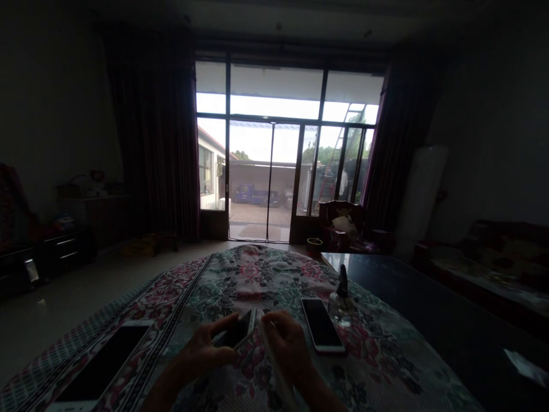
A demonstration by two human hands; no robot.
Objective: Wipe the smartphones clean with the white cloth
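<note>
My left hand (210,349) is closed around the edges of a smartphone (240,331), thumb below and fingers above, with the phone tilted up. Just to its right, my right hand (285,340) pinches a pale cloth (274,366) that hangs down along the wrist. The cloth's upper end is close to the phone's edge; whether they touch I cannot tell. A second smartphone (322,325) with a dark screen lies to the right of my right hand. Beside it stands a clear spray bottle (342,306) with a black nozzle. Another white-framed phone (103,363) lies at the left.
A floral tablecloth (240,274) covers the table before me. To the right is a dark, glossy table (398,303) with a pale paper-like item (527,366) on it. A wooden chair (343,223) stands near the bright glass doors (266,177). The room is dim.
</note>
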